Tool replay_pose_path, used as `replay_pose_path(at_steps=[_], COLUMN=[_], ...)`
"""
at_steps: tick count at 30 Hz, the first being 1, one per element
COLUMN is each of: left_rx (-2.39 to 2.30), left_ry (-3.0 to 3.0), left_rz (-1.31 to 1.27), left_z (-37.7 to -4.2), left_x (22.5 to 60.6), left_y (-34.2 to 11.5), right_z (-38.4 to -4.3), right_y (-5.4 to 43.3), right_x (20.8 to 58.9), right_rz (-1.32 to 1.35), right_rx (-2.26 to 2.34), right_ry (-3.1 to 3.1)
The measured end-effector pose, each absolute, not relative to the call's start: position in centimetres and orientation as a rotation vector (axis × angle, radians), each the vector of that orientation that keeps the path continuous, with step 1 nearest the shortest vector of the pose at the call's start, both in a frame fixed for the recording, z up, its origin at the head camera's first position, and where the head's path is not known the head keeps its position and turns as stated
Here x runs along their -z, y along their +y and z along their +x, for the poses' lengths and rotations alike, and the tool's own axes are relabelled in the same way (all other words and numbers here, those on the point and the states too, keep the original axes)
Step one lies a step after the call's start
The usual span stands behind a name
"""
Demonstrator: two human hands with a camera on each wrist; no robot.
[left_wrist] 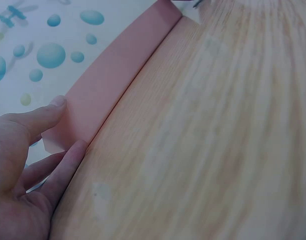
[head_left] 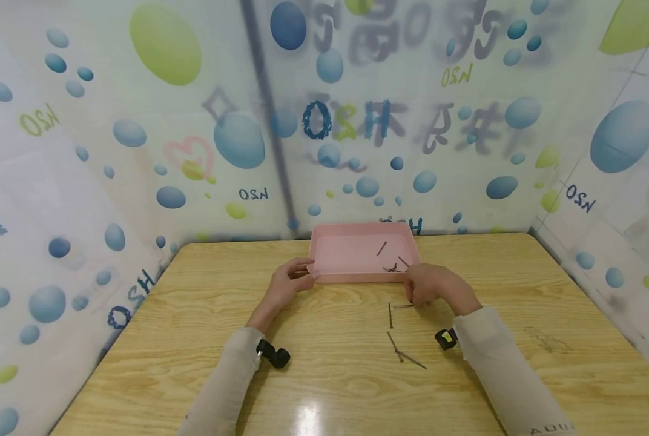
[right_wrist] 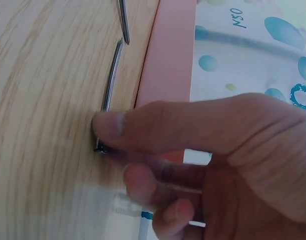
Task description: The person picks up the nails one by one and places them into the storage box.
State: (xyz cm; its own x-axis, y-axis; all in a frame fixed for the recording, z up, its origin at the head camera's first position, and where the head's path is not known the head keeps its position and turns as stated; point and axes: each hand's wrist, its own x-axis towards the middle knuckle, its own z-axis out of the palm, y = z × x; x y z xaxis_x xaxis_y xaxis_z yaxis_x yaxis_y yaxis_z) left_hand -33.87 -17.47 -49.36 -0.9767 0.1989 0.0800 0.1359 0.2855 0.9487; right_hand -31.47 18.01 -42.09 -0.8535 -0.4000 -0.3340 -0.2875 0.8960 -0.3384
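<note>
A shallow pink tray [head_left: 357, 277] stands near the table's far edge with several dark nails [head_left: 381, 249] in its right part. My left hand [head_left: 287, 284] holds the tray's near left corner between thumb and fingers; in the left wrist view, the fingertips lie along the tray's wall [left_wrist: 113, 70]. Just in front of the near right corner, my right hand [head_left: 430, 284] pinches a nail [right_wrist: 112, 80] near its head, with thumb and forefinger. That nail lies along the tabletop, its point close to another nail [right_wrist: 123, 20]. The other right-hand fingers are curled.
A nail [head_left: 390, 316] lies on the wooden table [head_left: 324, 339] in front of the tray, pointing toward me. Closer to me, more nails [head_left: 411, 360] lie together. A wall covering [head_left: 324, 175] with blue and green dots rises behind the table.
</note>
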Motion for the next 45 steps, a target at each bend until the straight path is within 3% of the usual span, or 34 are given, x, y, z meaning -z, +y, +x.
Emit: replay_pose_path(at_steps=[45], left_rx=[-1.827], left_ry=[2.492], left_rz=[0.293], left_z=[-33.9], left_x=[49.45], left_y=[-17.4], right_z=[-31.64], right_y=[18.02], right_x=[42.02], right_rz=[-0.562], right_rx=[0.454], right_ry=[2.643])
